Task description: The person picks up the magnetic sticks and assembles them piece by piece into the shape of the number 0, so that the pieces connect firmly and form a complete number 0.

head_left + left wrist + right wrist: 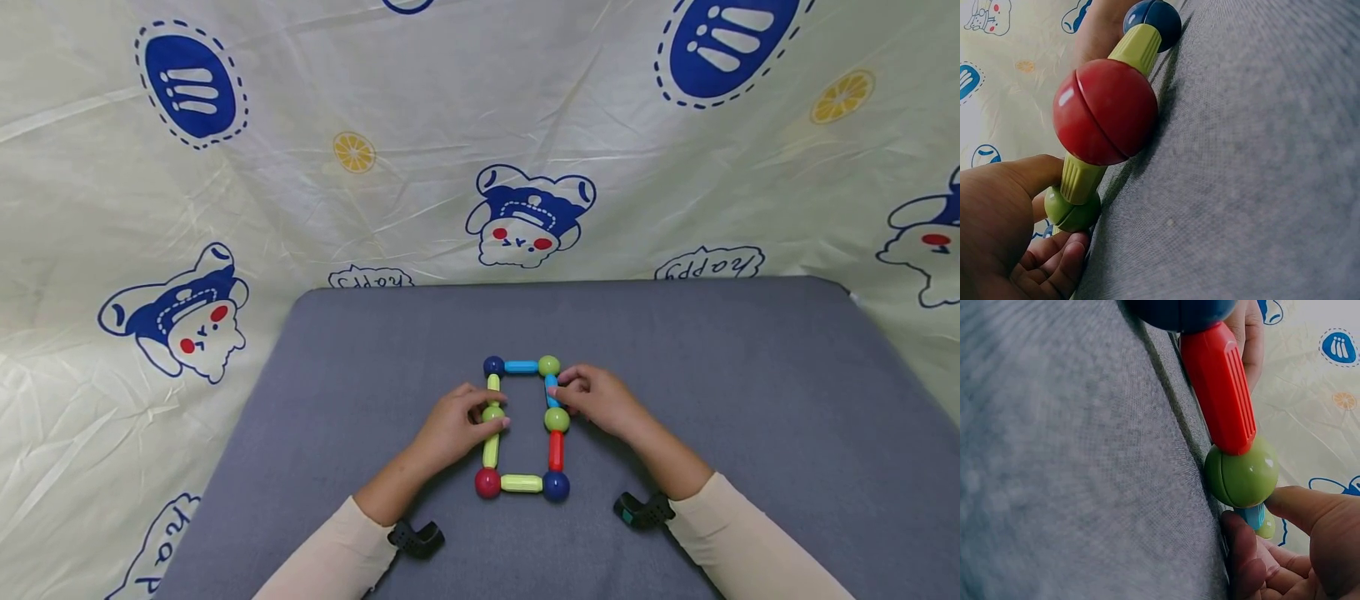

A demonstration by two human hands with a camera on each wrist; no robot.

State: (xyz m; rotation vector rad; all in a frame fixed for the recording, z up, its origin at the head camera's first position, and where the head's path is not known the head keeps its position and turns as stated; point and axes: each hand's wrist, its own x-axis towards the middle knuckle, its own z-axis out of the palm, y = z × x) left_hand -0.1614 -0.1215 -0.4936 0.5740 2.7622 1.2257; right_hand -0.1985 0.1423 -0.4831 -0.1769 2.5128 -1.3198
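A closed rectangle of toy rods and balls lies on the grey table. Along its left side my left hand [452,427] holds a green ball [492,414] between thumb and fingers, with yellow-green rods [491,452] running from it. On the right side, my right hand [600,400] pinches a light-blue rod [552,390] just above another green ball [557,419]. Below that ball comes a red rod [1219,387]. A large red ball [1105,112] and a dark blue ball [556,486] form the near corners. Another dark blue ball [493,367] and a green ball [549,365] form the far corners.
The grey cloth-covered table [375,350] extends around the rectangle on all sides. Behind it hangs a pale printed sheet [420,208]. Black wrist straps [417,540] sit at both sleeve cuffs, close over the table.
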